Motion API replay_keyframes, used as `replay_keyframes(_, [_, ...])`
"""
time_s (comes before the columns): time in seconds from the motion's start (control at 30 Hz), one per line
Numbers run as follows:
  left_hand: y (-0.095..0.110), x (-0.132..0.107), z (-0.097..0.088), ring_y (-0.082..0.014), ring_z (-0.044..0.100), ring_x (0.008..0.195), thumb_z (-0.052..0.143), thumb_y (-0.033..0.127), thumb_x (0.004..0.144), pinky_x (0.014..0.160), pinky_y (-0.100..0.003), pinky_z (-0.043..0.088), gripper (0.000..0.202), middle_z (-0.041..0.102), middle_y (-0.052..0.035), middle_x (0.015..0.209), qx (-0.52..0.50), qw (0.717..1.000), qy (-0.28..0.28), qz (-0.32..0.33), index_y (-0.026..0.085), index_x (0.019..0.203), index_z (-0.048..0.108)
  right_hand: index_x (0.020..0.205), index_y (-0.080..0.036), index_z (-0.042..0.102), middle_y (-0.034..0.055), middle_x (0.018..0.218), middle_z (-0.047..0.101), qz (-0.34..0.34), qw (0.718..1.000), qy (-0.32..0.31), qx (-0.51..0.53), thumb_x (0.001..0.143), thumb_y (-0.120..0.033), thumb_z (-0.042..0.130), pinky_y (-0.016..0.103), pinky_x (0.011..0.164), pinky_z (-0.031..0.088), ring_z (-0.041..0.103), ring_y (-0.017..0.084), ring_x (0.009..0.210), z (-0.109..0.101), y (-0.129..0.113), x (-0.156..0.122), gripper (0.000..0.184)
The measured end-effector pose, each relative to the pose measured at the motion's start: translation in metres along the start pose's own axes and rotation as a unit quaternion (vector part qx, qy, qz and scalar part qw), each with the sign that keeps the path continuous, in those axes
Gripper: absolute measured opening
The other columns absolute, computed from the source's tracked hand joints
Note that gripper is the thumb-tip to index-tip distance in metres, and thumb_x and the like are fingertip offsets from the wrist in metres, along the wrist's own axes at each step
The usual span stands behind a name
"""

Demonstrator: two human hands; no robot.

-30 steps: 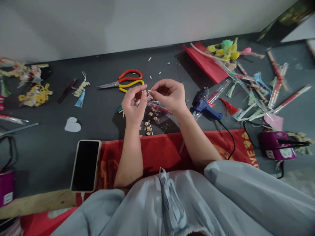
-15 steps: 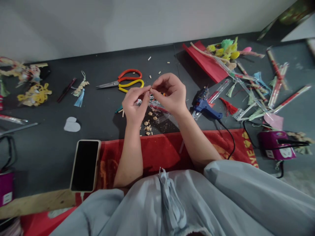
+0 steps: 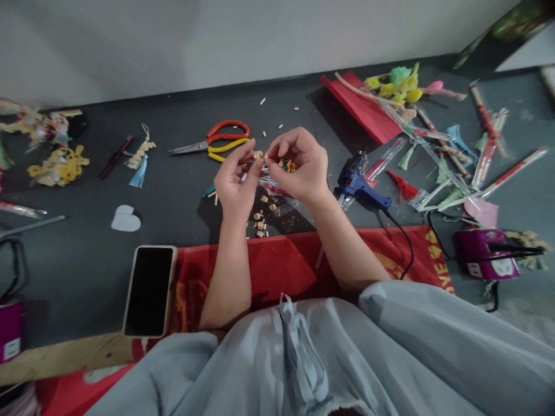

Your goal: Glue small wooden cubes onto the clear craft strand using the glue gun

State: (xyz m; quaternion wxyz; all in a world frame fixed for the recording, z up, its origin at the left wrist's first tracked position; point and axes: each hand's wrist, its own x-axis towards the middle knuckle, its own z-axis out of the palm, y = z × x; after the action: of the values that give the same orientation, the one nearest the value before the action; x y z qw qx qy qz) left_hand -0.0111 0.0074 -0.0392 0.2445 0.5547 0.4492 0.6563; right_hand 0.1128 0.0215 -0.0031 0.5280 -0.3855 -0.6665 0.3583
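Note:
Between the fingertips of both hands is a small pale wooden piece (image 3: 259, 155), with a bumpy, notched outline. My left hand (image 3: 236, 184) pinches it from the left, thumb below and index finger above. From the right, my right hand (image 3: 303, 164) grips its other end with thumb and curled fingers. Below the hands lie several similar wooden pieces (image 3: 259, 225) and fine crumbs. Partly hidden behind my fingers are bundled white strands and small coloured items (image 3: 289, 166). Scissors (image 3: 195, 148) with one orange and one yellow handle loop lie just left of my left hand.
A blue glue gun (image 3: 362, 188) with its cord rests right of my right hand. Red paper (image 3: 359, 110), tassels and wrapped sticks crowd the right side. A phone (image 3: 150, 292) lies near the front edge, beside a red cloth (image 3: 277, 260). A tasselled charm (image 3: 141, 156) lies left.
My left index finger has lifted and spread away from the thumb, so the wooden piece now shows between the fingertips. My right hand has barely moved.

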Motion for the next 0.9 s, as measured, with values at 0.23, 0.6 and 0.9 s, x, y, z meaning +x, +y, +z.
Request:
replay_keyframes(0.23, [-0.0003, 0.0027, -0.0046, -0.0146, 0.071, 0.088, 0.067, 0.038, 0.079, 0.078, -0.029, 0.06, 0.023, 0.074, -0.0011, 0.097, 0.013, 1.0, -0.014, 0.018, 0.027, 0.099, 0.071, 0.082, -0.022, 0.052, 0.0007, 0.086, 0.062, -0.03, 0.999, -0.015, -0.033, 0.08, -0.029, 0.061, 0.031, 0.075, 0.054, 0.058, 0.011, 0.075, -0.0066, 0.0004, -0.0001, 0.012])
replay_keyframes(0.6, [-0.0043, 0.0021, -0.0074, -0.0162, 0.069, 0.097, 0.062, 0.039, 0.082, 0.084, -0.033, 0.059, 0.025, 0.073, 0.0003, 0.1, 0.039, 0.998, -0.033, 0.027, 0.032, 0.105, 0.07, 0.082, -0.022, 0.054, 0.0012, 0.087, 0.062, -0.033, 0.999, -0.012, -0.029, 0.081, -0.032, 0.063, 0.032, 0.078, 0.056, 0.061, 0.012, 0.08, -0.0087, 0.0023, -0.0008, 0.013])
replay_keyframes(0.9, [0.0039, 0.0031, -0.0065, -0.0151, 0.069, 0.097, 0.058, 0.04, 0.085, 0.087, -0.032, 0.058, 0.023, 0.074, 0.0004, 0.099, 0.03, 0.999, -0.037, 0.019, 0.031, 0.103, 0.071, 0.086, -0.023, 0.057, 0.0012, 0.088, 0.063, -0.021, 0.999, -0.012, -0.033, 0.081, -0.032, 0.064, 0.033, 0.08, 0.056, 0.061, 0.013, 0.082, -0.0097, 0.0053, -0.0012, 0.013])
